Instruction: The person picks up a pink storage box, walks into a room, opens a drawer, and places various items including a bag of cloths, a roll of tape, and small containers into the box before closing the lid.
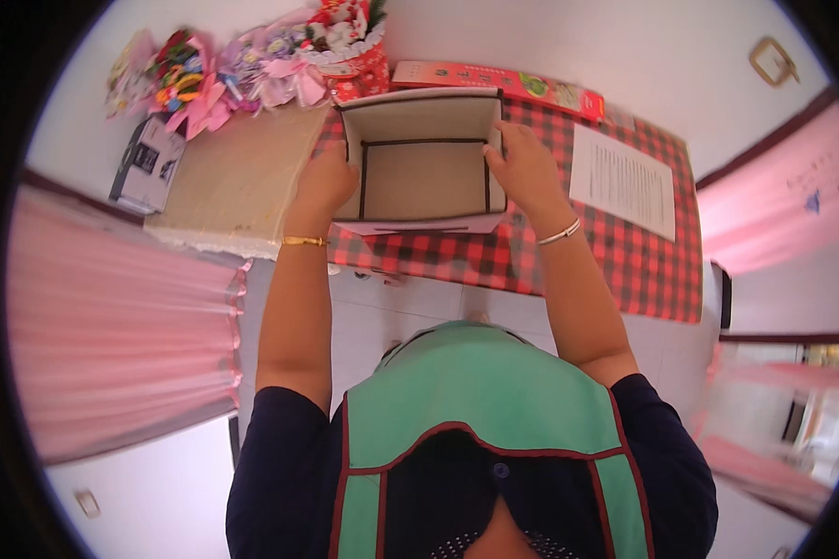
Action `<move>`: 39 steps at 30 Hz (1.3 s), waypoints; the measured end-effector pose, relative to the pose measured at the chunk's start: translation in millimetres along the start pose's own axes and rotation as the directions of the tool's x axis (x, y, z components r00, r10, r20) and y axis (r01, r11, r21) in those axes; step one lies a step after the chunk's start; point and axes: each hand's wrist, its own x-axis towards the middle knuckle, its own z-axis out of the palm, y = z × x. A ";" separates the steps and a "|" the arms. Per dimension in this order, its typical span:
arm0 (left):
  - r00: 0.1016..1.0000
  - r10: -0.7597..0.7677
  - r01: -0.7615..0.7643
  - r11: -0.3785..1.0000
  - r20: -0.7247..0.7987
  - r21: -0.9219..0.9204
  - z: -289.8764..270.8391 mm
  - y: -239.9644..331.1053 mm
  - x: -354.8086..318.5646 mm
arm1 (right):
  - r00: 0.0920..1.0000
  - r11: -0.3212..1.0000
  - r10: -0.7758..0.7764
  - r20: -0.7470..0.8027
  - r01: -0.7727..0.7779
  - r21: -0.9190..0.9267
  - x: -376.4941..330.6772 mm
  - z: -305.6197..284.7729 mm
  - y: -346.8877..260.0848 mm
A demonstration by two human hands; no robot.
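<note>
Head view: two hands [329, 177] [528, 170] grip one open box [426, 179].

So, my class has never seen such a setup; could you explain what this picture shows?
There is no machine, only a person's left hand and right hand, both bare. The single picture comes from a camera worn on the head, looking down; its fisheye lens bends straight edges. The hands hold an open box by its sides over a checked cloth. On the cloth, to the right, lies a paper; behind the box, a long red carton. Farther left are bouquets and a small carton.
</note>
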 end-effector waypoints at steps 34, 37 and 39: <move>0.511 0.154 0.835 0.143 0.845 -0.531 265.9 -25.6 -149.3 | 0.455 0.126 0.762 0.461 -0.802 0.584 -262.5 265.1 26.1; 0.497 0.218 0.826 0.178 0.840 -0.535 265.3 -25.4 -152.5 | 0.661 0.556 0.683 0.311 -0.747 0.365 -286.0 274.2 38.8; 0.428 0.253 0.859 0.184 0.867 -0.478 263.9 -30.0 -159.3 | 0.690 0.574 0.656 0.306 -0.719 0.392 -306.6 271.9 32.4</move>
